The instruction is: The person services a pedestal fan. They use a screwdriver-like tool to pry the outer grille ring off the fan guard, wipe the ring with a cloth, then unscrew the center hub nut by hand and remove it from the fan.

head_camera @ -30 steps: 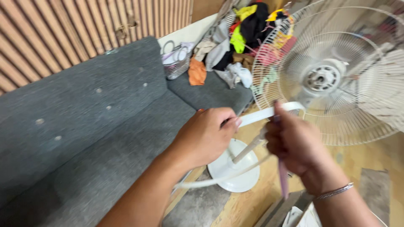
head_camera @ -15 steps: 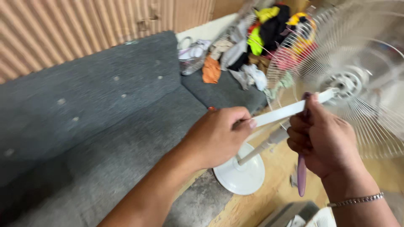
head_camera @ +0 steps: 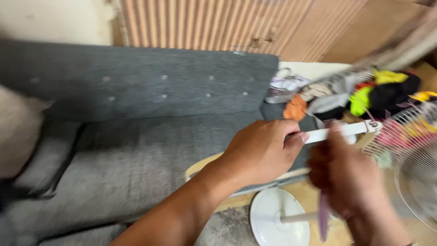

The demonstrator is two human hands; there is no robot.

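Overhead, head view: left hand (head_camera: 261, 152) fingers clamped on white band (head_camera: 339, 133) above grey sofa (head_camera: 136, 136) front edge. Right hand (head_camera: 348, 180), blurred, grips purple tool (head_camera: 323, 221). Fan base (head_camera: 277, 223) just below, wire grille (head_camera: 409, 150) crowding right.

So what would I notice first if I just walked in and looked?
Probably the two hands in the middle: the left hand grips a white strip, and the blurred right hand holds a purple tool pointing down. Behind them a big grey sofa fills the left side. At the right are a white fan cage and bright clothes, with the round fan base below.
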